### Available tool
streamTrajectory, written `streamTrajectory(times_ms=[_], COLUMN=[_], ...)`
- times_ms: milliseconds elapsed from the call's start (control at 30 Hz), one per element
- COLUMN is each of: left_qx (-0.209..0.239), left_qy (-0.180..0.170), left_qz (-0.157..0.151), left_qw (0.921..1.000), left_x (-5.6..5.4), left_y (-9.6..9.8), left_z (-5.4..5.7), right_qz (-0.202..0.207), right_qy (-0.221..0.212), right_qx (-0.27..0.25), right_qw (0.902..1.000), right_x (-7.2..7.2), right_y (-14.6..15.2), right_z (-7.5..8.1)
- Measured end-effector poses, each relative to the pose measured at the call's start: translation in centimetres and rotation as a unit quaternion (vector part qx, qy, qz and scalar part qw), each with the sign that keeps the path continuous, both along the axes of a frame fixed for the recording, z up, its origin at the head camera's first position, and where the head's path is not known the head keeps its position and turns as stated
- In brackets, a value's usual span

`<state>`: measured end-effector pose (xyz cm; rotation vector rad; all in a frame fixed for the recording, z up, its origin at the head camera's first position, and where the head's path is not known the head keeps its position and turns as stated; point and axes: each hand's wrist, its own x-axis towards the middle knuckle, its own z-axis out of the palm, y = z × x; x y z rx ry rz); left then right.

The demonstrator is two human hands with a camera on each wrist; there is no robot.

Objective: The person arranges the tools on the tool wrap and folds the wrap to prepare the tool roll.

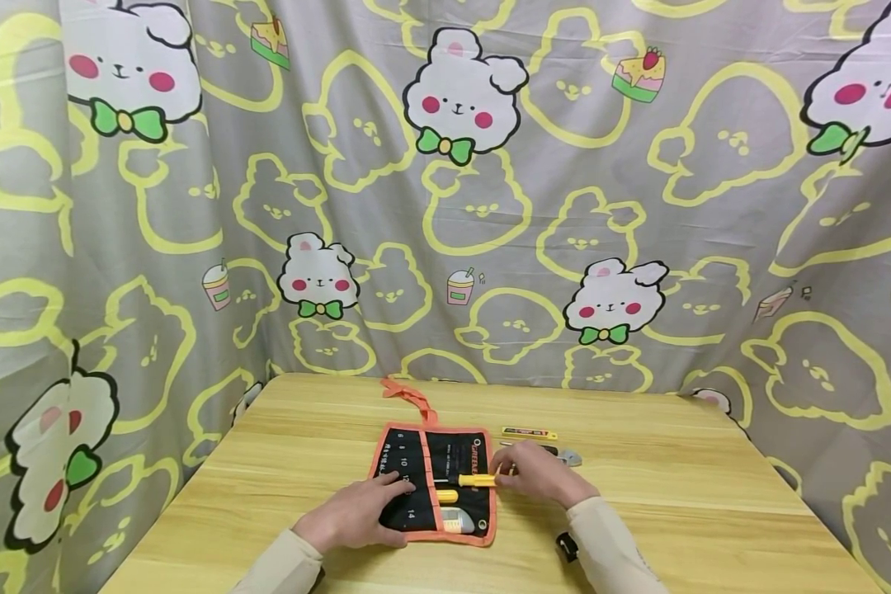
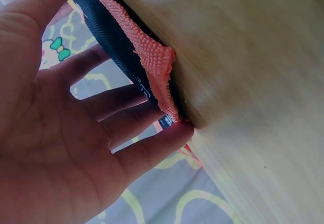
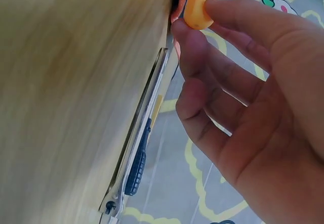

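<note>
A black tool pouch (image 1: 408,516) with orange trim lies spread on the table. My left hand (image 1: 360,511) rests on its left part with the fingers extended; in the left wrist view the fingers touch the pouch's orange edge (image 2: 152,57). At the pouch's right side my right hand (image 1: 538,472) pinches the yellow handle of a screwdriver (image 1: 477,480) between thumb and fingertips. Its shaft points left, at the pocket edge. The handle end (image 3: 200,11) shows in the right wrist view. Below it, another yellow handle (image 1: 448,496) and a grey tool (image 1: 457,520) stick out of the pockets.
Right of the pouch lie a yellow flat pack (image 1: 529,433), a black-handled tool (image 3: 135,171) and a grey metal tool (image 3: 139,128). An orange strap (image 1: 412,398) trails from the pouch's top. A small black object (image 1: 567,546) is by the right forearm. Patterned curtains (image 1: 445,206) surround the wooden table (image 1: 238,487).
</note>
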<state>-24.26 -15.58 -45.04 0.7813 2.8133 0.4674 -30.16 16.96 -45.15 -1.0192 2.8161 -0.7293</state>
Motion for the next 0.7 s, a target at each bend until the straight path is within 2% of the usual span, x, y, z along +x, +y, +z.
streamTrajectory(times_ms=[200,700], left_qx=[-0.004,-0.011], left_qy=[-0.003,-0.003], left_qz=[0.003,0.005], left_qw=[1.0000,0.9999], left_x=[-0.1,-0.3], left_y=[0.0,0.0], left_z=[0.0,-0.2], right_qz=[0.017,0.008], right_qy=[0.012,0.019], right_qx=[0.000,0.002], right_qw=[0.9998,0.9998], right_x=[0.0,-0.1], right_y=[-0.5,-1.5], right_z=[-0.1,-0.5])
